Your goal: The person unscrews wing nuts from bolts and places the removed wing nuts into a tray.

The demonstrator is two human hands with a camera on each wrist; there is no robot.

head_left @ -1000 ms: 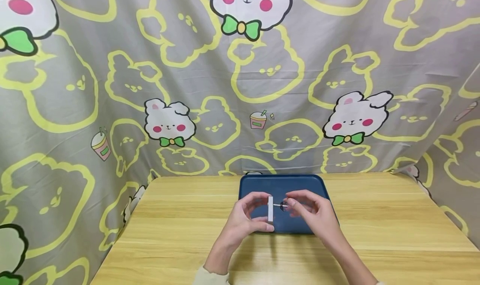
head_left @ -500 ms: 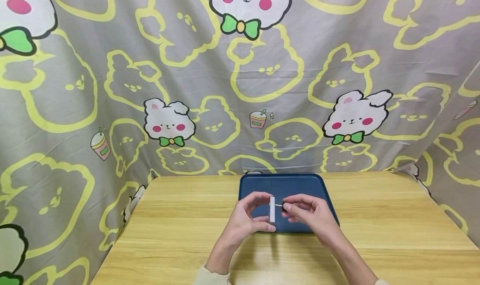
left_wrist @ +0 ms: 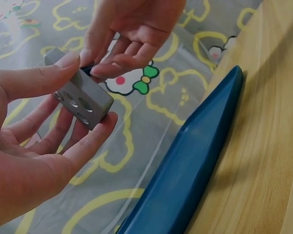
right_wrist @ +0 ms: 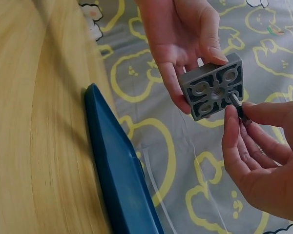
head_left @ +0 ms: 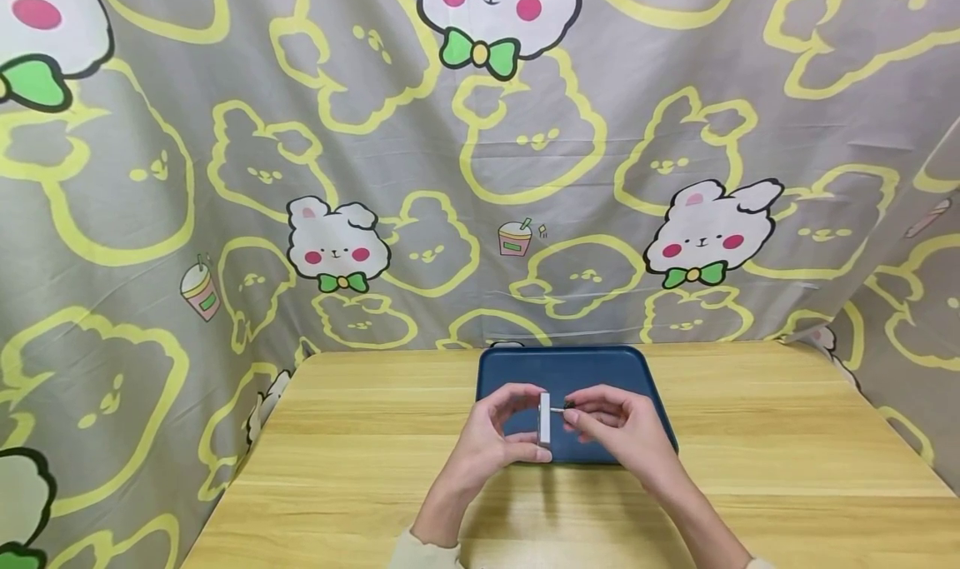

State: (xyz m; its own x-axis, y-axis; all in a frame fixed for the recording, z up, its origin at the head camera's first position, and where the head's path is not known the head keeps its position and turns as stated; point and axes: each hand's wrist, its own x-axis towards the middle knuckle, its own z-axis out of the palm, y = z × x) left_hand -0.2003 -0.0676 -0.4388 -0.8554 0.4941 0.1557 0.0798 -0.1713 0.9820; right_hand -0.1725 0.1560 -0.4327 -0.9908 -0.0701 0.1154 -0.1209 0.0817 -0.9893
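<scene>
My left hand (head_left: 491, 427) grips a square grey metal block (head_left: 545, 419) by its edges, above the tray. In the right wrist view the block (right_wrist: 212, 90) shows a ribbed face with several round holes. A threaded screw (right_wrist: 235, 101) stands out from one corner hole, its dark head (right_wrist: 243, 115) pinched between the thumb and fingers of my right hand (right_wrist: 263, 151). The left wrist view shows the block's other face (left_wrist: 83, 97), smooth with round recesses, and my right hand (left_wrist: 132, 39) behind it.
A blue tray (head_left: 600, 369) lies on the wooden table (head_left: 375, 469) beneath my hands. Behind the table hangs a grey curtain (head_left: 450, 161) printed with yellow outlines and white rabbits.
My right fingers have closed in around the screw's dark head and shifted their grip, the thumb now slightly lower. The block, held by my left hand, has moved slightly to the right.
</scene>
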